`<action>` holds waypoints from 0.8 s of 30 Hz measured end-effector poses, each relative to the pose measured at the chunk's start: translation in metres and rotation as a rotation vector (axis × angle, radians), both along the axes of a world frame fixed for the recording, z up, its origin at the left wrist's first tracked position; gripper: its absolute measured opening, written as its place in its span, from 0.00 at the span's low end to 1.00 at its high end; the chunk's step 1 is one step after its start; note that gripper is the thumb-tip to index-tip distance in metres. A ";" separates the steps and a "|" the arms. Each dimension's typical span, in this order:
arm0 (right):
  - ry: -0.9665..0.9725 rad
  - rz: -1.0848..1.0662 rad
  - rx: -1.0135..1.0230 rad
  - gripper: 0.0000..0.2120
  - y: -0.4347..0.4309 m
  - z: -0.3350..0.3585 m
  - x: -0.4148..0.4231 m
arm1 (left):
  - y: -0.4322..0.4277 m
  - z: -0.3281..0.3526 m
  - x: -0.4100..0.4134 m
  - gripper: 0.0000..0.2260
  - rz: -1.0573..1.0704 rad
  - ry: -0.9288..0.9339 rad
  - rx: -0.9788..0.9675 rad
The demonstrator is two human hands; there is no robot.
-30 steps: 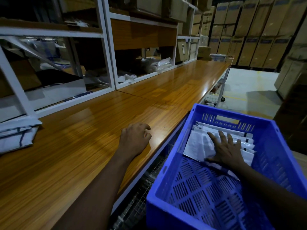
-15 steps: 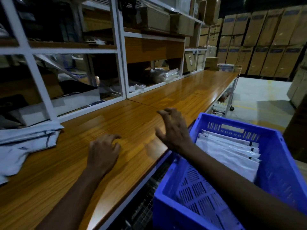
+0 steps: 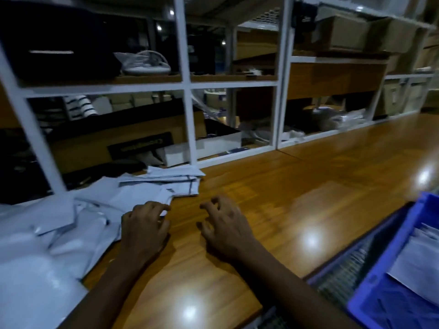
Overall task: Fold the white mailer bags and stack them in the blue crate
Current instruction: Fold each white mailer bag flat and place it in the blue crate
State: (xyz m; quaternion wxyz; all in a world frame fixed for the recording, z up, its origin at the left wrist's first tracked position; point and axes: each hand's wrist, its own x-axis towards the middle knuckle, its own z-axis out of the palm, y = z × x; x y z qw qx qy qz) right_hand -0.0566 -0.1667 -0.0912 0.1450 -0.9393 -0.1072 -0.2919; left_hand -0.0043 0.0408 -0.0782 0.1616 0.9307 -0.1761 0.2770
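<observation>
A person's left hand (image 3: 145,225) reaches the near edge of a loose heap of white mailer bags (image 3: 99,205) on the left of the wooden table (image 3: 297,186). Its curled fingers (image 3: 156,207) sit on a bag corner, though blur hides whether they pinch it. The right hand (image 3: 224,225) hovers just beside, loosely curled and holding nothing. Folded bags (image 3: 418,260) already lie in the blue crate (image 3: 387,257) at right. The bags look light, limp and slick, best taken by a corner or edge and flattened before creasing.

Bench (image 3: 308,186) free rightward, mailer bags (image 3: 71,222) heaped left, shelf frame (image 3: 191,119) behind, blue crate (image 3: 384,257) seemingly below edge
</observation>
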 end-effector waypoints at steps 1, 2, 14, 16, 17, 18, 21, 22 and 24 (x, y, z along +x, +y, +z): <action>0.027 -0.003 -0.026 0.20 0.006 -0.007 0.005 | 0.006 0.000 0.003 0.13 0.026 -0.006 0.001; 0.064 -0.014 -0.059 0.20 0.010 -0.011 0.010 | 0.010 0.001 0.006 0.13 0.053 -0.007 0.003; 0.085 -0.146 -0.138 0.19 0.007 -0.015 0.112 | -0.005 -0.018 0.041 0.29 0.208 0.424 0.239; 0.067 -0.146 -0.125 0.20 0.009 -0.014 0.132 | -0.006 -0.017 0.040 0.29 0.210 0.406 0.204; 0.055 -0.138 -0.101 0.20 0.011 -0.013 0.142 | -0.006 -0.017 0.040 0.29 0.217 0.401 0.192; 0.042 -0.120 -0.066 0.21 0.012 -0.013 0.152 | -0.006 -0.017 0.039 0.29 0.225 0.397 0.190; 0.000 -0.033 -0.062 0.25 0.011 -0.014 0.178 | -0.007 -0.017 0.039 0.29 0.243 0.389 0.203; -0.006 0.000 -0.082 0.26 0.011 -0.015 0.185 | -0.007 -0.016 0.039 0.29 0.245 0.389 0.203; -0.007 0.060 -0.043 0.28 0.010 -0.017 0.197 | -0.008 -0.015 0.040 0.28 0.243 0.389 0.197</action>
